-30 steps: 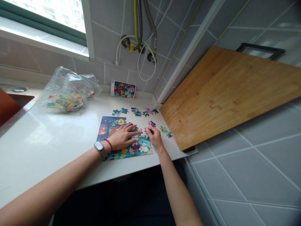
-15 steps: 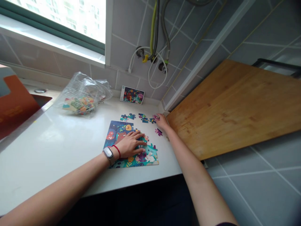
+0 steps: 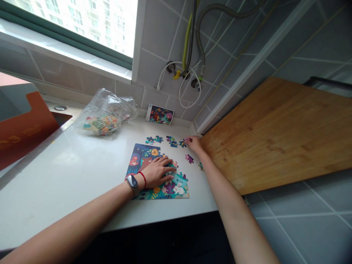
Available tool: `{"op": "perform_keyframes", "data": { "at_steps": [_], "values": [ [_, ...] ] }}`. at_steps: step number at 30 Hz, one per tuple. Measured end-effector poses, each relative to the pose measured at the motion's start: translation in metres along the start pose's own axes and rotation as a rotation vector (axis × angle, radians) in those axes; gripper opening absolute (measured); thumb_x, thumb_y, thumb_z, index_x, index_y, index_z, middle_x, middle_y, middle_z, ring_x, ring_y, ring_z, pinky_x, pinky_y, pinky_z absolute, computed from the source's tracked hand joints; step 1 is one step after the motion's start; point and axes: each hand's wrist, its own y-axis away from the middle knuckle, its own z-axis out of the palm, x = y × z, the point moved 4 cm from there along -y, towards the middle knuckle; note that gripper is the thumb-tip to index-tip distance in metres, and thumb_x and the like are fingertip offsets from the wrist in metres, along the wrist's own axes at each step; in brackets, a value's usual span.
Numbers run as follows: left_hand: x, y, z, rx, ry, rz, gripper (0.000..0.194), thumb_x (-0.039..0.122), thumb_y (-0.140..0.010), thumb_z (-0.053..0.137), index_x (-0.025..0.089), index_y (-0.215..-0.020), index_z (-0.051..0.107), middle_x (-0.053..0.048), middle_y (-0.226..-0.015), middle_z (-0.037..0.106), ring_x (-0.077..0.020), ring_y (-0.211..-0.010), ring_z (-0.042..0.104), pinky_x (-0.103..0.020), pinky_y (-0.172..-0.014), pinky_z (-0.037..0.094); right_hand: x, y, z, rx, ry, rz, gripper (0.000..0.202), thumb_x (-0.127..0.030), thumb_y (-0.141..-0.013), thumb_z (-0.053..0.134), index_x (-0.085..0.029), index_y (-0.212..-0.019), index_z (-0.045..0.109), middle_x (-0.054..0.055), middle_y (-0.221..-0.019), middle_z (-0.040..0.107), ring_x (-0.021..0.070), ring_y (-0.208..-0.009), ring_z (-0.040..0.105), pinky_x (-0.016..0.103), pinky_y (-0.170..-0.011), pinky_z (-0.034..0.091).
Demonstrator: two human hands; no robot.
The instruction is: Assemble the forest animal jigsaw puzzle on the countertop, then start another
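Observation:
A partly assembled jigsaw puzzle (image 3: 180, 189), with a white rabbit and plants, lies on the white countertop. My left hand (image 3: 157, 172) rests flat across its middle, fingers spread, hiding part of the picture. Beyond the upper right of the puzzle, my right hand (image 3: 195, 144) has its fingertips closed on a pink puzzle piece (image 3: 188, 139), which they mostly cover. Close by lie a dark blue piece (image 3: 183, 143) and a purple piece (image 3: 189, 158). Other loose pieces (image 3: 172, 143) sit in a row above the puzzle, and one more (image 3: 200, 166) shows beside my right forearm.
A picture card (image 3: 160, 115) leans against the tiled wall. Left of it lies a clear plastic bag (image 3: 101, 123) of puzzle pieces. An orange box (image 3: 24, 128) stands at the far left. A wooden board (image 3: 280, 135) borders the counter on the right, below hoses (image 3: 199, 40) and a white cable.
The view has shifted slightly, so everything sits a little lower and further right. My right fingers now cover more of the pink piece. My left hand stays on the puzzle.

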Motion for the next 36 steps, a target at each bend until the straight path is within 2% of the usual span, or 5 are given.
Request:
{"op": "perform_keyframes", "data": {
  "at_steps": [7,12,25,31,36],
  "values": [
    [0.001,0.000,-0.002,-0.033,0.003,-0.014,0.039,0.051,-0.107,0.054,0.032,-0.134,0.074,-0.012,-0.152,0.059,-0.0373,-0.142,0.053,-0.057,-0.116,0.043,-0.002,0.089,0.021,-0.170,-0.317,0.099,0.060,-0.054,-0.075,0.078,-0.019,-0.123,0.070,0.002,-0.074,0.071,0.0150,-0.052,0.060,0.025,-0.047,0.046],
    [0.000,-0.001,-0.004,-0.032,0.021,-0.006,0.038,0.049,-0.107,0.053,0.031,-0.134,0.074,-0.013,-0.151,0.060,-0.0366,-0.140,0.055,-0.057,-0.115,0.045,-0.008,0.129,0.026,-0.003,-0.081,-0.025,0.032,-0.050,-0.080,0.075,-0.019,-0.091,0.075,0.005,-0.076,0.073,0.0196,-0.066,0.066,0.030,-0.063,0.054],
    [-0.006,0.001,-0.002,-0.026,0.049,-0.006,0.039,0.046,-0.108,0.050,0.030,-0.137,0.072,-0.011,-0.151,0.059,-0.0350,-0.139,0.056,-0.058,-0.117,0.046,0.007,0.133,0.014,0.102,-0.058,-0.111,0.019,-0.034,-0.090,0.066,-0.020,-0.094,0.079,0.006,-0.089,0.080,0.0207,-0.077,0.071,0.031,-0.075,0.057],
    [-0.010,0.001,-0.002,0.017,0.043,-0.048,0.038,0.044,-0.107,0.051,0.024,-0.129,0.075,-0.014,-0.150,0.060,-0.0345,-0.144,0.053,-0.057,-0.121,0.044,0.019,0.132,-0.011,0.292,0.074,-0.115,0.020,-0.025,-0.092,0.064,-0.019,-0.103,0.080,0.011,-0.105,0.078,0.0232,-0.086,0.071,0.037,-0.087,0.058],
    [-0.009,-0.001,-0.004,-0.016,0.043,-0.048,0.036,0.042,-0.107,0.049,0.024,-0.116,0.080,-0.012,-0.148,0.063,-0.0350,-0.143,0.054,-0.059,-0.120,0.046,0.024,0.134,-0.008,0.177,0.188,-0.139,0.031,-0.024,-0.084,0.078,-0.021,-0.114,0.080,0.013,-0.124,0.074,0.0291,-0.117,0.068,0.045,-0.110,0.051]
  ]
}}
